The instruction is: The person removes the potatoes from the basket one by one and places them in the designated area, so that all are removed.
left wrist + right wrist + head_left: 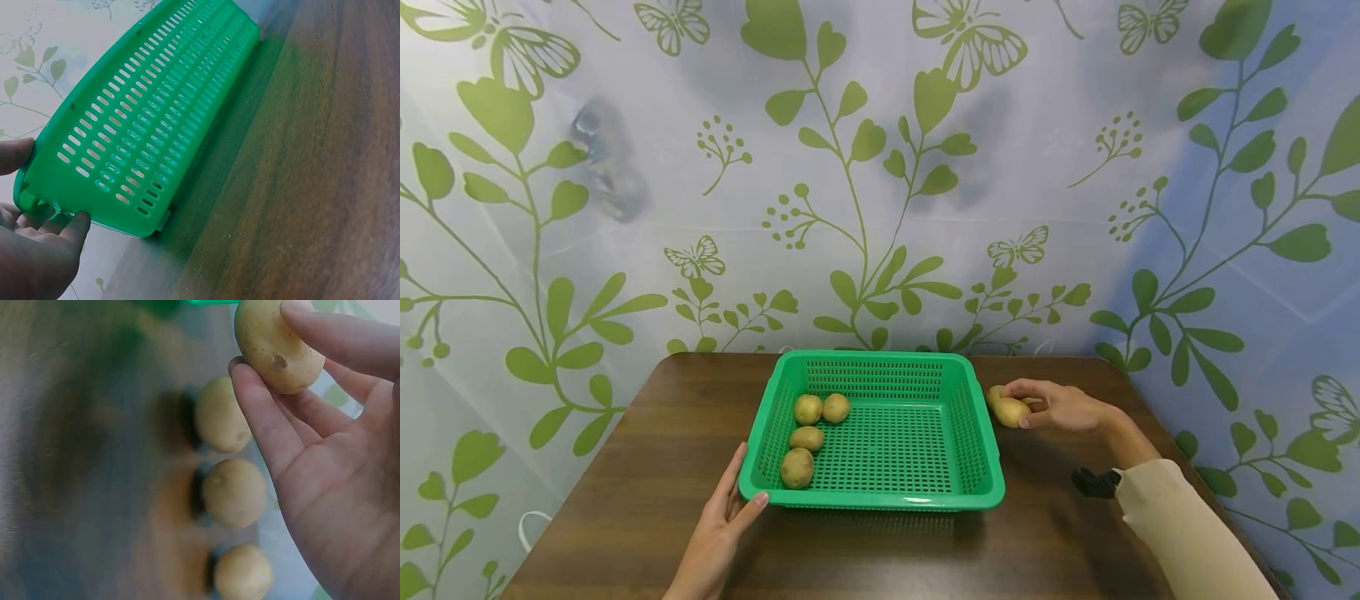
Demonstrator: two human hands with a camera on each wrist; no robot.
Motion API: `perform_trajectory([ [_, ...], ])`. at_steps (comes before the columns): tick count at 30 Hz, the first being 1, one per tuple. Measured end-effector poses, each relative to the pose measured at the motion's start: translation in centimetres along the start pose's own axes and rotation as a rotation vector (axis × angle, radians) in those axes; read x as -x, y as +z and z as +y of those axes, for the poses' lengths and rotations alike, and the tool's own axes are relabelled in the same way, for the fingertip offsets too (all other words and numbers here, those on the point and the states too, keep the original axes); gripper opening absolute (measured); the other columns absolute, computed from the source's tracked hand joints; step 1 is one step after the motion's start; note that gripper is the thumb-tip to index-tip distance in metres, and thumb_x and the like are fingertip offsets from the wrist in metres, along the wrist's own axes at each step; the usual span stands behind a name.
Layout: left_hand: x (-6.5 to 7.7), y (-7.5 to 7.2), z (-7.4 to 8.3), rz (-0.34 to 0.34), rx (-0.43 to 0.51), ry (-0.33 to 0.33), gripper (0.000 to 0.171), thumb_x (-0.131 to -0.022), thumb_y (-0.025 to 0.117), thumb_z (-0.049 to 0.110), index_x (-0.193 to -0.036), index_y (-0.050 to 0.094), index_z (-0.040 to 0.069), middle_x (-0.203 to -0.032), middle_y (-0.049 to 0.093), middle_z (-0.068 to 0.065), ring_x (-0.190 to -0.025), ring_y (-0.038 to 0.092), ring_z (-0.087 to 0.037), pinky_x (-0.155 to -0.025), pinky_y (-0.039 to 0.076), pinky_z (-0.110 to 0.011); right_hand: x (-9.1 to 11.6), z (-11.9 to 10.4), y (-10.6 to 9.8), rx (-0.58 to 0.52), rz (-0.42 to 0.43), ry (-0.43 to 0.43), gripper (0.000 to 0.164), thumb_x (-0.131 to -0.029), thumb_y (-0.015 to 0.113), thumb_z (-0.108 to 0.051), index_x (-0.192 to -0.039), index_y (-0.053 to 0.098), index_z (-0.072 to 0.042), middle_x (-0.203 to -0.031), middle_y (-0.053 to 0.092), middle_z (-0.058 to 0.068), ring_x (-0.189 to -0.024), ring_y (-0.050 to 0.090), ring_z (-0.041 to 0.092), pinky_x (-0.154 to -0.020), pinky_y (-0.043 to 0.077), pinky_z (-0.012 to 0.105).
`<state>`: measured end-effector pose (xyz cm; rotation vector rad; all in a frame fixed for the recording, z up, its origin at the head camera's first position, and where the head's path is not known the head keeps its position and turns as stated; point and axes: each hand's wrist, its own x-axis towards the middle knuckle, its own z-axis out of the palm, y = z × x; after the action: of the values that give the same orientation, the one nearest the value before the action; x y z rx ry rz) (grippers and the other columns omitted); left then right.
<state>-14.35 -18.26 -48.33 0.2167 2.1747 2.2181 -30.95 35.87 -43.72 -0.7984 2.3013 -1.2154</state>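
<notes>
Just left of the right grip (1063,406), which pinches 1 potato (1009,410), lies the green basket (865,499), held by the left grip (721,518).

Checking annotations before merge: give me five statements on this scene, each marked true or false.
1. The green basket holds four potatoes. True.
2. Those potatoes lie along the basket's right side. False: they lie toward its left side.
3. The right hand holds a potato. True.
4. The left hand is inside the basket. False: it grips the basket's near left corner.
5. Three more potatoes rest on the table. True.
</notes>
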Motion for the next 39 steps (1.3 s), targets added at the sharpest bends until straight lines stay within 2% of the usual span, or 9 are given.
perform_trajectory([
  [3, 0.0, 0.1, 0.0, 0.003, 0.002, 0.008, 0.082, -0.107, 0.059, 0.015, -0.168, 0.006, 0.021, -0.171, 0.002, -0.014, -0.154, 0.005, -0.038, -0.102, 0.037, -0.012, 0.3, 1.1, 0.7, -0.091, -0.008, 0.009, 0.054, -0.102, 0.067, -0.006, -0.145, 0.04, 0.011, -0.148, 0.035, 0.033, -0.132, 0.042, 0.052, -0.095, 0.051, 0.034],
  [6, 0.0, 0.1, -0.1, 0.007, 0.003, 0.004, 0.082, -0.107, 0.059, 0.014, -0.169, 0.006, 0.022, -0.171, 0.002, -0.013, -0.154, 0.006, -0.038, -0.102, 0.036, -0.013, 0.6, 2.0, 1.3, -0.145, -0.008, 0.022, 0.057, -0.101, 0.066, -0.004, -0.146, 0.037, 0.015, -0.146, 0.035, 0.034, -0.132, 0.042, 0.049, -0.094, 0.051, 0.033],
  [15, 0.2, 0.2, -0.3, 0.005, 0.01, 0.021, 0.08, -0.107, 0.058, 0.011, -0.168, 0.007, 0.02, -0.171, 0.003, -0.013, -0.153, 0.007, -0.037, -0.103, 0.035, -0.013, 1.3, 3.3, 2.4, -0.051, 0.015, 0.039, 0.049, -0.1, 0.07, -0.008, -0.141, 0.049, 0.008, -0.144, 0.047, 0.027, -0.132, 0.041, 0.043, -0.093, 0.05, 0.03],
  [23, 0.2, 0.0, -0.3, 0.007, 0.011, 0.015, 0.08, -0.107, 0.058, 0.011, -0.168, 0.007, 0.02, -0.171, 0.002, -0.012, -0.154, 0.007, -0.036, -0.103, 0.035, -0.013, 1.1, 4.2, 3.1, 0.031, 0.056, 0.018, 0.045, -0.096, 0.074, -0.008, -0.136, 0.057, 0.001, -0.137, 0.054, 0.021, -0.116, 0.048, 0.033, -0.088, 0.047, 0.033],
  [30, 0.1, 0.0, -0.2, 0.008, 0.011, 0.014, 0.081, -0.107, 0.059, 0.014, -0.168, 0.007, 0.021, -0.171, 0.003, -0.013, -0.154, 0.008, -0.037, -0.103, 0.035, -0.013, 1.0, 4.6, 3.2, 0.07, 0.106, 0.012, 0.045, -0.093, 0.078, -0.009, -0.133, 0.058, -0.004, -0.14, 0.051, 0.025, -0.13, 0.045, 0.044, -0.092, 0.048, 0.041],
  [39, 0.0, 0.0, -0.1, 0.009, -0.003, -0.009, 0.079, -0.108, 0.058, 0.015, -0.168, 0.008, 0.024, -0.171, 0.004, -0.013, -0.154, 0.008, -0.038, -0.1, 0.037, -0.011, 0.9, 4.5, 3.3, 0.046, 0.127, 0.04, 0.041, -0.095, 0.077, -0.012, -0.13, 0.058, -0.002, -0.141, 0.051, 0.028, -0.133, 0.042, 0.05, -0.09, 0.049, 0.039],
])
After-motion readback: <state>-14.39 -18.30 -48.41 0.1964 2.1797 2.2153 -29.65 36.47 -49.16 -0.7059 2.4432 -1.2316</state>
